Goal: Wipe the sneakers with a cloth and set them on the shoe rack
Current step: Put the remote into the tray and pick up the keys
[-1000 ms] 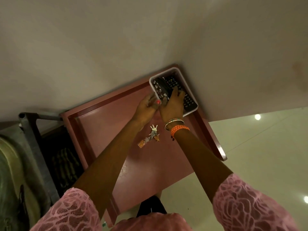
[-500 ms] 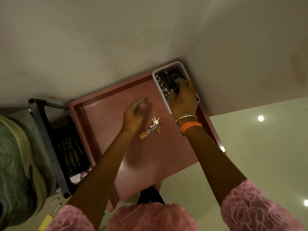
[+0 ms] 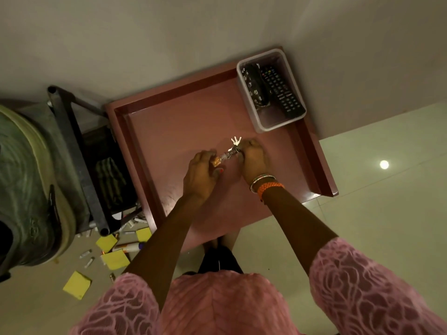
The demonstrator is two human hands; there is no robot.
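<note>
Pink tray-top table point(image 3: 169, 122), landmark. At its centre: bunch of keys point(image 3: 232, 149), held at both ends. Left hand point(image 3: 199, 176) pinches the orange tag end; right hand point(image 3: 254, 159) curls round the ring end. In its far right corner: clear bin point(image 3: 262, 124) holding a remote point(image 3: 281, 91). Sneakers, cloth: not visible.

- Rack point(image 3: 73, 151): dark metal tube frame, standing upright on the floor by the wall, just left of the pink bench point(image 3: 169, 112); round tube ends showing at 2 corners.
- Striped cloth point(image 3: 108, 182): dark w/ pale stripes, lying crumpled inside the rack, below the top rails, partly hidden by the frame; exact shelf level unclear.
</note>
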